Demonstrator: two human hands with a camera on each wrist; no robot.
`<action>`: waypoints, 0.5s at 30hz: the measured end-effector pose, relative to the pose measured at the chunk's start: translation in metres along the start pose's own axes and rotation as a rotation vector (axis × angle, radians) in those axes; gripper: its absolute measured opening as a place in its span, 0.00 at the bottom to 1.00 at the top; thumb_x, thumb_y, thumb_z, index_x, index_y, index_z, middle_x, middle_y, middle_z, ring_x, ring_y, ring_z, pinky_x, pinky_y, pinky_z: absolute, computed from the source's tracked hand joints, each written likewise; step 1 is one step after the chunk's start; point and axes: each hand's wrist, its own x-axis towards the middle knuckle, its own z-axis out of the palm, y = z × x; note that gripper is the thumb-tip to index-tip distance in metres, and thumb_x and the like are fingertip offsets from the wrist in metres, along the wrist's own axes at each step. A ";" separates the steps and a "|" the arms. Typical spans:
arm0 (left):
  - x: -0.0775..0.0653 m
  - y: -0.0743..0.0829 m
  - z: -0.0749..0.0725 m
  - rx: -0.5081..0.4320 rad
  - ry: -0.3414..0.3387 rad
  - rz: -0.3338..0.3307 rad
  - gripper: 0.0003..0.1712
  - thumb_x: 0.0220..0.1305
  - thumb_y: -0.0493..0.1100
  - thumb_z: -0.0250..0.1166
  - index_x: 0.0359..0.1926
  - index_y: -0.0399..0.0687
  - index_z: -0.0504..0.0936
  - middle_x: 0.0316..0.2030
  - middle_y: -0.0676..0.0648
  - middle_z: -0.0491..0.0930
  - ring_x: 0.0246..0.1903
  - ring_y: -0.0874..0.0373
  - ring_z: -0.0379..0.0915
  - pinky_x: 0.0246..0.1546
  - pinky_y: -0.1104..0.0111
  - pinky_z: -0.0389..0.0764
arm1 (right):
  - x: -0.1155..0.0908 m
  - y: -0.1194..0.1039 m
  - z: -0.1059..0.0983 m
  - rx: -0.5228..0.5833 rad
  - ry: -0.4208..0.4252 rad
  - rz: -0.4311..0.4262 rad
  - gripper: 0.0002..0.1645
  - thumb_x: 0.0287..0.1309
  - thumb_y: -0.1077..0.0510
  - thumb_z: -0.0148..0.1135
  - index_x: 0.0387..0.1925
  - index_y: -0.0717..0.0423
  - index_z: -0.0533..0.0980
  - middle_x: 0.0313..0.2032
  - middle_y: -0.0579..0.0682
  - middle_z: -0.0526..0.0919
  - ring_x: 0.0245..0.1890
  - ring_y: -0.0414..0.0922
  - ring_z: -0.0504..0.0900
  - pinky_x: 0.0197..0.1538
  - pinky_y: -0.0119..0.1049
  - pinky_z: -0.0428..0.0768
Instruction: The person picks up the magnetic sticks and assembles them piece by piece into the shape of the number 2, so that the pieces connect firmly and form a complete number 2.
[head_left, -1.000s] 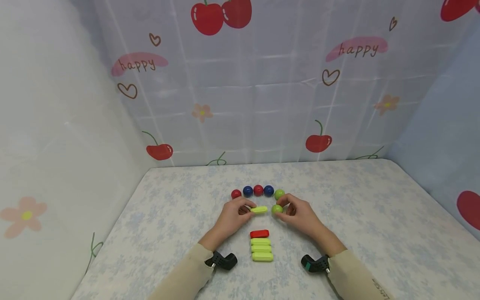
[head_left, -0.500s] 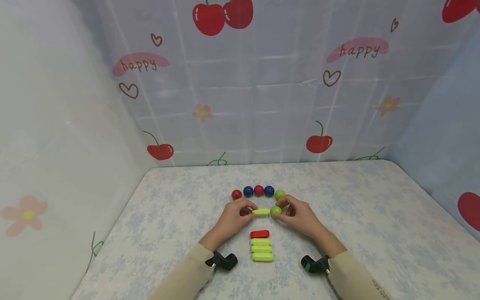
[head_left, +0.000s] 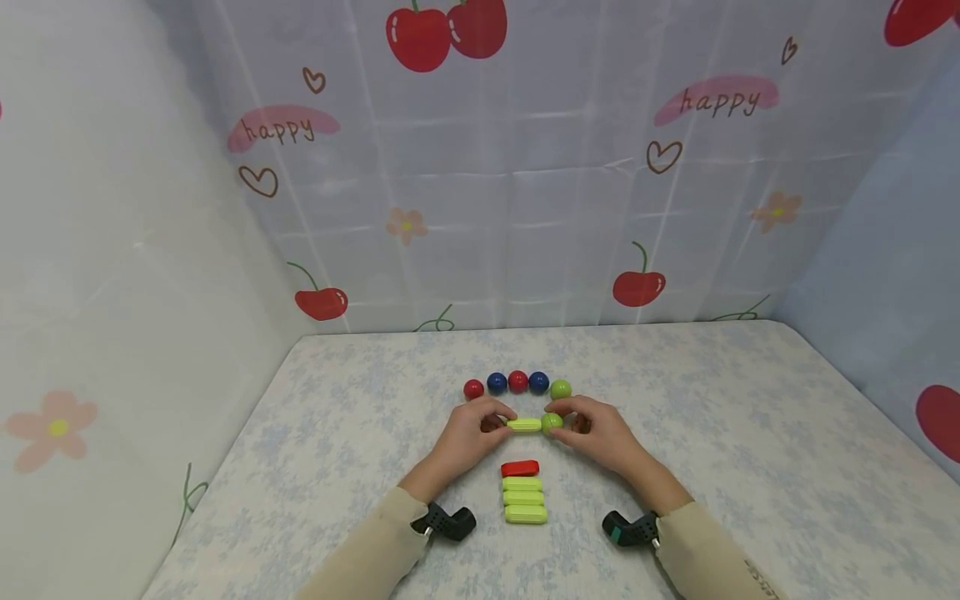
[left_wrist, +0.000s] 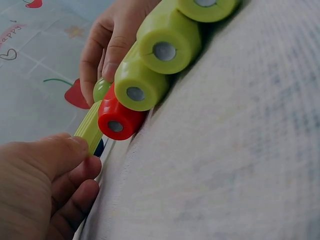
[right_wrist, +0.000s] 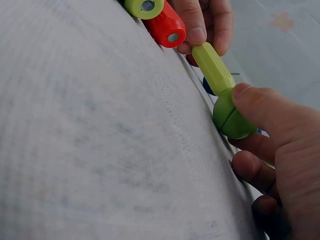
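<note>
My left hand point(head_left: 467, 435) pinches one end of a yellow-green magnetic rod point(head_left: 524, 425) between thumb and fingers. A green ball point(head_left: 552, 422) is pinched by my right hand point(head_left: 600, 427). In the right wrist view the rod's far end point(right_wrist: 220, 77) meets the green ball point(right_wrist: 232, 117). Nearer the person lie a red rod point(head_left: 520, 468) and several yellow-green rods point(head_left: 523, 497), side by side. In the left wrist view those rods, such as the red one point(left_wrist: 119, 119), show round metal ends.
Beyond the hands, an arc of balls lies on the table point(head_left: 360, 417): a red one point(head_left: 473, 389), a blue one point(head_left: 497, 383), another red point(head_left: 518, 382), another blue point(head_left: 538, 382) and a green one point(head_left: 561, 389). A printed curtain point(head_left: 480, 250) rises behind the table.
The yellow-green rod has moved right and slightly toward the person, and the green ball slightly left. The gap between them has closed; they now touch. The loose rods and balls stay put.
</note>
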 end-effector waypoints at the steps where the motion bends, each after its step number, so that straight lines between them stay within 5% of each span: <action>1: 0.000 0.000 0.000 -0.003 0.002 0.003 0.09 0.62 0.40 0.71 0.44 0.52 0.86 0.41 0.53 0.83 0.36 0.65 0.80 0.39 0.76 0.80 | 0.000 0.000 0.000 -0.002 -0.002 -0.001 0.18 0.58 0.53 0.72 0.51 0.47 0.82 0.41 0.45 0.84 0.27 0.34 0.73 0.33 0.29 0.75; 15: -0.001 0.000 0.000 -0.003 0.023 -0.003 0.10 0.63 0.40 0.70 0.45 0.52 0.86 0.42 0.52 0.83 0.39 0.62 0.82 0.40 0.74 0.81 | 0.000 0.001 0.000 -0.004 -0.002 0.016 0.17 0.58 0.53 0.72 0.50 0.45 0.82 0.39 0.44 0.84 0.26 0.34 0.72 0.31 0.29 0.73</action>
